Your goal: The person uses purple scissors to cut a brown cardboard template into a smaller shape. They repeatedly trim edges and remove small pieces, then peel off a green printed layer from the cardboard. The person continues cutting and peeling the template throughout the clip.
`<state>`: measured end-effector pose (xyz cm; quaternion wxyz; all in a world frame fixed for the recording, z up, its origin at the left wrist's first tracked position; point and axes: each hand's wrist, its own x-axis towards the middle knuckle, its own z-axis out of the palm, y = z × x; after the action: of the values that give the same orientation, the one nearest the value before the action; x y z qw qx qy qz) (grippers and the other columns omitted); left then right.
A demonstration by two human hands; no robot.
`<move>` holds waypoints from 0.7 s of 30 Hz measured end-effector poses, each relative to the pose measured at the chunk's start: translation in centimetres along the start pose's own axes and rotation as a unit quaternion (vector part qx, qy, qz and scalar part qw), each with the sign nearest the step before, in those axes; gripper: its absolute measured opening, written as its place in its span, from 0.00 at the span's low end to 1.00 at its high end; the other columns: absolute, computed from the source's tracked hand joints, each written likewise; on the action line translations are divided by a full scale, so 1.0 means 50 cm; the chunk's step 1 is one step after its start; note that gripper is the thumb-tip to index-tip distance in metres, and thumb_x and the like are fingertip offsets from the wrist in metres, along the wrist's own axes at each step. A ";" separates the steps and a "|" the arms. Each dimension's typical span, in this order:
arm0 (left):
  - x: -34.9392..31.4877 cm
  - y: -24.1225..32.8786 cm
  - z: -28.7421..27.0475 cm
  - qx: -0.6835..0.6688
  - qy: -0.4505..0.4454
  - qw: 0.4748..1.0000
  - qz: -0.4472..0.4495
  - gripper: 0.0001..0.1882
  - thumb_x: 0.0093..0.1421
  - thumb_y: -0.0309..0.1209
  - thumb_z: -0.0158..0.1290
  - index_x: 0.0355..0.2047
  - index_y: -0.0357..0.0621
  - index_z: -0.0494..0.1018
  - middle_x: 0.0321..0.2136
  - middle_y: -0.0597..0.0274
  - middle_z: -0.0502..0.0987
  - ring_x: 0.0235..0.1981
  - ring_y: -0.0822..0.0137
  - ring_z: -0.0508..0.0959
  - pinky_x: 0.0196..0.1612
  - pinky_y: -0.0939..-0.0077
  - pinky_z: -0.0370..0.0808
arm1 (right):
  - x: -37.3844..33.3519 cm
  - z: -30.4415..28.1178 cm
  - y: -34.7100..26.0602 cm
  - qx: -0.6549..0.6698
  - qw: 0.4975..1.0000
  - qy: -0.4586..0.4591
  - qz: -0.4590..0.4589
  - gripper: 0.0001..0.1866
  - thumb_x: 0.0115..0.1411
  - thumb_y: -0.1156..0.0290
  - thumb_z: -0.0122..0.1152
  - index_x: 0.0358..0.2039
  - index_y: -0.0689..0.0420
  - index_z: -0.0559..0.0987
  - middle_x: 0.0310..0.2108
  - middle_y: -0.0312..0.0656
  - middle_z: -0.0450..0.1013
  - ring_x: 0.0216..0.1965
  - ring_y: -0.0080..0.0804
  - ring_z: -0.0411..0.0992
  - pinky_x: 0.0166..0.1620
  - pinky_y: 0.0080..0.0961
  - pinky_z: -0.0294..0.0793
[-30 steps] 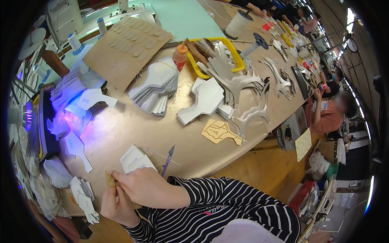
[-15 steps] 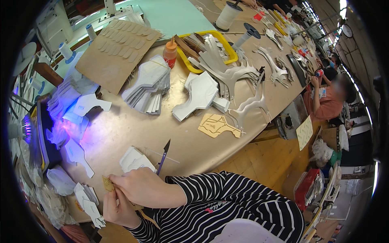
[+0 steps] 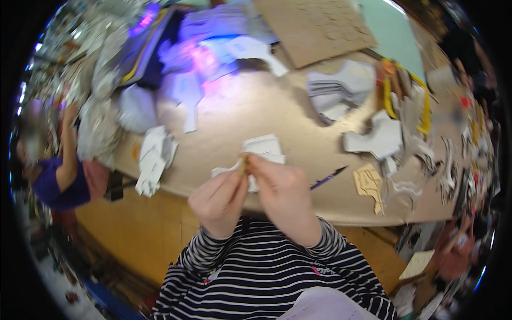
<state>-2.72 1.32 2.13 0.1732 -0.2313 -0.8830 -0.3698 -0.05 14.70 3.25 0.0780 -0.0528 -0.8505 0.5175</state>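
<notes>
Held up in front of me, just past the table's near edge, is a small yellowish-brown scrap [image 3: 244, 164], its kind blurred by motion. My left hand [image 3: 218, 201] pinches it from one side. From the other side my right hand [image 3: 285, 192] grips it, the fingertips of both meeting. Behind them a small stack of white cut pieces [image 3: 262, 144] lies on the table, partly hidden by my fingers. A purple-handled knife with a dark blade [image 3: 326, 178] rests to the right of my right hand.
White shoe-part-like stacks [image 3: 344, 88] and a tan template [image 3: 369, 184] lie to the right, before a yellow basket [image 3: 425, 120]. More white pieces [image 3: 153, 160] hang over the left edge. Purple light falls on pieces at the back left. A person in purple [image 3: 61, 178] is at far left.
My view has swung left, so the table looks shifted and turned. Both hands now stand near the middle of the picture, still pinching the small scrap.
</notes>
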 end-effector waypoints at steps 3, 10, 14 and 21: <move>0.005 0.008 -0.008 -0.098 -0.029 0.989 -0.108 0.08 0.47 0.19 0.62 0.30 0.33 0.79 0.23 0.55 0.79 0.21 0.64 0.79 0.25 0.77 0.73 | 0.009 -0.009 -0.011 0.036 0.998 -0.020 0.037 0.17 0.60 0.77 0.55 0.50 0.61 0.77 0.25 0.50 0.76 0.23 0.31 0.75 0.30 0.23 0.73; 0.015 -0.003 -0.009 -0.308 -0.078 0.919 -0.235 0.05 0.52 0.23 0.61 0.29 0.32 0.79 0.23 0.56 0.80 0.21 0.70 0.79 0.26 0.81 0.73 | 0.004 -0.041 -0.046 -0.076 0.994 -0.055 0.050 0.20 0.61 0.75 0.56 0.55 0.59 0.73 0.19 0.47 0.72 0.19 0.30 0.71 0.27 0.24 0.69; 0.013 -0.010 0.001 -0.192 -0.049 0.951 -0.237 0.05 0.53 0.22 0.61 0.27 0.30 0.78 0.22 0.59 0.80 0.23 0.74 0.78 0.27 0.82 0.74 | -0.011 -0.043 -0.052 -0.206 0.974 -0.092 0.031 0.20 0.61 0.74 0.56 0.54 0.60 0.74 0.18 0.48 0.70 0.18 0.34 0.69 0.26 0.25 0.67; 0.023 -0.029 -0.012 -0.467 -0.024 0.787 -0.401 0.06 0.56 0.19 0.59 0.33 0.27 0.79 0.26 0.59 0.80 0.25 0.74 0.77 0.30 0.83 0.74 | -0.008 -0.044 -0.033 -0.021 0.991 -0.116 0.056 0.19 0.60 0.75 0.57 0.53 0.59 0.75 0.16 0.43 0.69 0.17 0.23 0.66 0.24 0.23 0.64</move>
<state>-4.39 0.30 2.25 -0.1415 0.0823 -0.6195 -0.7677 0.71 15.82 5.68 -0.0514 -0.0418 -0.8603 0.5055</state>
